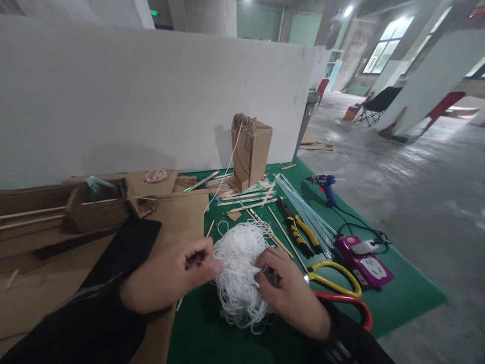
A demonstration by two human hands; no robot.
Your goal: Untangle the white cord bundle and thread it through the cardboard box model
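Observation:
A loose, tangled heap of white string (242, 237) lies on the green tabletop between my hands. My left hand (182, 273) is at the heap's left side, thumb and fingers pinched on a strand that runs toward the right. At the right side, my right hand (284, 288) has its fingers curled in against the heap, closed on the string. Its fingertips are partly hidden among the strands. Behind the heap stands an upright cardboard box model (253, 156), with a white string hanging from its top down to the left.
Pliers (299, 230), scissors (337, 278), clear glue sticks (303, 207) and a purple power strip (364, 263) lie to the right. A blue glue gun (326, 187) rests near the table's edge. Thin wooden sticks (250, 197) surround the box. Cardboard pieces (182, 212) cover the left.

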